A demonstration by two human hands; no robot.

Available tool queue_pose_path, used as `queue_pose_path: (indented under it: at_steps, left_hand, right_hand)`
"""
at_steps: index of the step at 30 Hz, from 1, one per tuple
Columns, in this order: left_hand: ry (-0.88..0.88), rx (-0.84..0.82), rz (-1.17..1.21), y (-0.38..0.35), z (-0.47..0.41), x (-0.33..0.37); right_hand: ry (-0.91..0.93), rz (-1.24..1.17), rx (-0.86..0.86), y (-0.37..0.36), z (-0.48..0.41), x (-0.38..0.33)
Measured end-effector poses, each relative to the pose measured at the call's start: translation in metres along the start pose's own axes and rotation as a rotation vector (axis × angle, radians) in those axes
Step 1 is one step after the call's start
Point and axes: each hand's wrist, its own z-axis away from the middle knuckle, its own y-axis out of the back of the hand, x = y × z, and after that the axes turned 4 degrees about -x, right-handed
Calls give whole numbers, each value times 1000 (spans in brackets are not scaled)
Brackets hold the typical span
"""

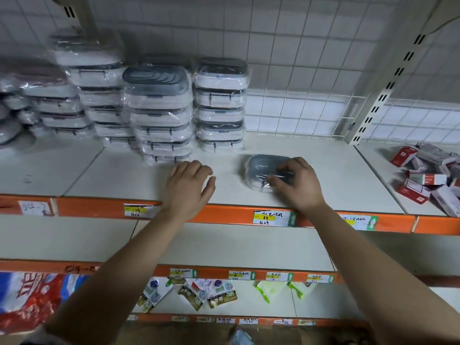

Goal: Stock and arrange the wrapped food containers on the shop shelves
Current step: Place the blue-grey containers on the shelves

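Left hand [190, 183] slack-fingered over the shelf [331, 175], right hand [297, 181] curled round a lid-up wrapped container [263, 166], lengthwise left-right.

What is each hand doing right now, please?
Left hand: open, resting on the shelf, holding nothing.
Right hand: grips the wrapped container.

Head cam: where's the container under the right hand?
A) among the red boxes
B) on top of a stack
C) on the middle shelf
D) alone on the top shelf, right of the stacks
D: the right hand grips the wrapped container lying alone on the top shelf, clear of the stacks.
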Motion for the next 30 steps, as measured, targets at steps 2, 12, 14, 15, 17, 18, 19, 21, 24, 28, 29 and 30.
queue_pose_path:
  at_steps: [2,12,14,15,17,18,19,21,24,28,29,30]
  left_hand:
    - [8,-18,-11,-5,2,-3]
    - [39,25,-27,-12,4,-7]
    - [29,22,-33,-12,4,-7]
    - [27,19,-37,-12,4,-7]
    - [24,9,-48,-12,4,-7]
    - [22,3,-51,-13,4,-7]
    - [22,-4,-53,-13,4,-8]
    - [23,-31,-61,-13,4,-8]
    - [29,-67,-68,-10,4,-8]
    - [27,-90,-31,-6,3,-6]
    - [28,-102,-22,-5,3,-6]
    - [30,-118,-15,-3,2,-6]
  right_hand:
    - [76,35,-54,-7,-10,-12]
    - [176,63,-69,-70,-42,-69]
    - [157,67,-48,-77,-47,-75]
    - [151,71,-36,-80,-49,-77]
    - [147,75,-9,-84,-51,-80]
    - [145,76,3,-86,-50,-80]
    - [146,79,13,-88,-50,-81]
    - [144,91,14,-90,-49,-81]
    - [131,121,-9,-89,-48,-82]
    - [128,110,8,-83,-41,-84]
    - [129,105,17,-81,-38,-84]
    - [133,102,27,-79,-36,-84]
